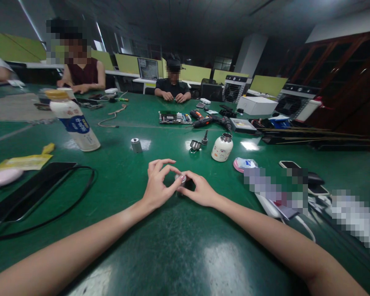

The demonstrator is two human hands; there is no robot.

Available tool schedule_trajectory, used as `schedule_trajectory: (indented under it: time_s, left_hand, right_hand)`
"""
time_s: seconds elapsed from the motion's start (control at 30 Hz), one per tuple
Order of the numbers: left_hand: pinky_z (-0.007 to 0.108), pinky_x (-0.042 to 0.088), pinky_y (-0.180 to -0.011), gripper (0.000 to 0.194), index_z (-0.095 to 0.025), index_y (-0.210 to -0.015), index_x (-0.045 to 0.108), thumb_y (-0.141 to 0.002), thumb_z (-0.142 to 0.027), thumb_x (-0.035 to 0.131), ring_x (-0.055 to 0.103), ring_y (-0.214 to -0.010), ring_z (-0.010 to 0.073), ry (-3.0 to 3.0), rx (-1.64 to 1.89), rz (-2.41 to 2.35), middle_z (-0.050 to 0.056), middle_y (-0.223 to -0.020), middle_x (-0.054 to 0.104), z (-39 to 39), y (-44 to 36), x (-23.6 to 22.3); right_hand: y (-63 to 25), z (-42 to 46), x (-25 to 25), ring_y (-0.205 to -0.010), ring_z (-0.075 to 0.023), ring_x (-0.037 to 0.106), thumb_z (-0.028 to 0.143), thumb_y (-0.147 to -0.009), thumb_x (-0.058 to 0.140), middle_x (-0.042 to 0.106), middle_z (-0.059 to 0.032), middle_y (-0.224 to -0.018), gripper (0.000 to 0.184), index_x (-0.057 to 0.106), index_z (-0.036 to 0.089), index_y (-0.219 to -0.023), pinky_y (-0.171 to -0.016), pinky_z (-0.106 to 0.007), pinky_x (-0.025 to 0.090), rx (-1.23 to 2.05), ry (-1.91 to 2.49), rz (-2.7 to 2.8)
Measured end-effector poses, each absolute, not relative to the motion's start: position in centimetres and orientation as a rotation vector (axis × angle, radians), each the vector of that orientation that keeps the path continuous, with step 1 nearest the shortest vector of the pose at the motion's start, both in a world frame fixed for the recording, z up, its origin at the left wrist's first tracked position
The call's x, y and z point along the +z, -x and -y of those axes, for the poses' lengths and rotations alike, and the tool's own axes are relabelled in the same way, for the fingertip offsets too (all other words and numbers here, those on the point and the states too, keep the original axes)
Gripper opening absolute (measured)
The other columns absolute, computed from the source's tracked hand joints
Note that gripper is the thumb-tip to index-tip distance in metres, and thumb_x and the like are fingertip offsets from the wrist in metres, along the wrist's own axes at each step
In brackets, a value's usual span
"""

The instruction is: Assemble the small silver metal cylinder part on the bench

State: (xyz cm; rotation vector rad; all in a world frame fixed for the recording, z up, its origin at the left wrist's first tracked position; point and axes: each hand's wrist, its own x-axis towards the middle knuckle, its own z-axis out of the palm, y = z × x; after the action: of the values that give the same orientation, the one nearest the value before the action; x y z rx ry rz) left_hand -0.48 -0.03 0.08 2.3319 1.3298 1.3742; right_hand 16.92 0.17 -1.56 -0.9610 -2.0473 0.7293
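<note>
Over the middle of the green table, my left hand (158,183) pinches a small round silvery piece (176,177) between thumb and forefinger, its other fingers raised. My right hand (204,190) closes thumb and fingertips on the same piece from the other side. Fingers cover most of it, so its kind cannot be made out. Farther off to the left stands a small grey metal cylinder (136,145). A cream bottle (222,147) without a lid is upright beyond my right hand. Beside it are a shiny metal cap (195,145) and a dark stopper-like part (205,138).
On the left are a drink bottle (75,123), a black tablet-like slab (31,191) and a looped cable (91,181). A circuit board (175,118) and power drills (208,120) lie farther back. Phones (290,164) and packets sit right. Other people (172,88) sit across the table.
</note>
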Motion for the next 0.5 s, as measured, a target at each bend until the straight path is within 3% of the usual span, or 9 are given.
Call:
schedule_trajectory:
  time_s: [0.1, 0.4, 0.5]
  left_hand:
    - [0.046, 0.033, -0.102, 0.012, -0.024, -0.084, 0.070, -0.084, -0.032, 0.062, 0.042, -0.113, 0.0253, -2.336, 1.359, -1.307, 0.005, -0.113, 0.061, -0.03, 0.41, 0.09]
    - [0.046, 0.033, -0.103, 0.019, -0.028, -0.101, 0.070, -0.088, -0.032, 0.056, 0.042, -0.115, 0.0246, -2.343, 1.295, -1.238, 0.004, -0.119, 0.061, -0.15, 0.51, 0.07]
    - [0.045, 0.034, -0.102, 0.013, -0.024, -0.091, 0.068, -0.086, -0.032, 0.059, 0.044, -0.114, 0.0245, -2.310, 1.337, -1.278, 0.005, -0.115, 0.062, -0.14, 0.45, 0.07]
  right_hand:
    - [-16.93, -0.16, -1.60, -0.091, -0.0177, 0.061, 0.032, -0.082, 0.067, 0.065, -0.0047, -0.101, 0.034, 0.057, 0.018, -0.112, -0.082, -0.030, 0.046, 0.728, 0.960, 2.045]
    - [-16.94, -0.21, -1.74, -0.087, -0.0173, 0.060, 0.034, -0.083, 0.066, 0.065, -0.0040, -0.096, 0.030, 0.058, 0.018, -0.107, -0.079, -0.030, 0.047, 0.709, 0.984, 2.060]
    - [-16.95, -0.18, -1.58, -0.085, -0.0165, 0.060, 0.034, -0.082, 0.066, 0.065, -0.0032, -0.097, 0.032, 0.057, 0.019, -0.109, -0.078, -0.029, 0.047, 0.717, 0.973, 2.059]
